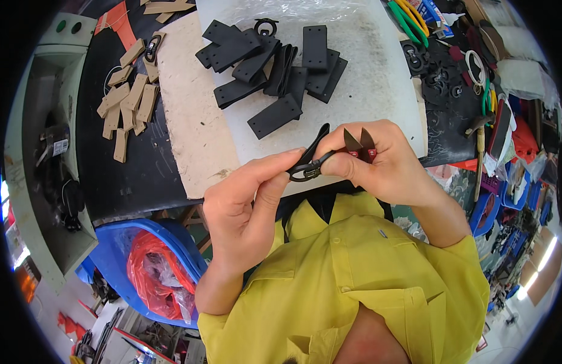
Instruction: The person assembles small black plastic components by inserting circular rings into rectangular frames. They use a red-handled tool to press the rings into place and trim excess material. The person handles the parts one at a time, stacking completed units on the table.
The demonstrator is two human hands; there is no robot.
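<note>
In front of my chest, my left hand [241, 200] pinches a black strap with a ring-shaped buckle [306, 172] between thumb and fingers. The strap loops upward between my two hands. My right hand [390, 161] is closed, its thumb and forefinger gripping the other side of the same strap. Also held in this hand are small thread snips [361, 145], their two dark blades parted and pointing away from me. Beyond my hands lies a pile of flat black straps [275, 115] with small holes at their ends. One black ring buckle [265, 26] sits at the pile's far edge.
A white sheet [378, 91] and a beige board [193, 121] cover the dark table. Tan pieces [135, 100] lie scattered at left, above a blue bin [190, 249] with a red bag. Black buckles [438, 79], cords and tools crowd the right side.
</note>
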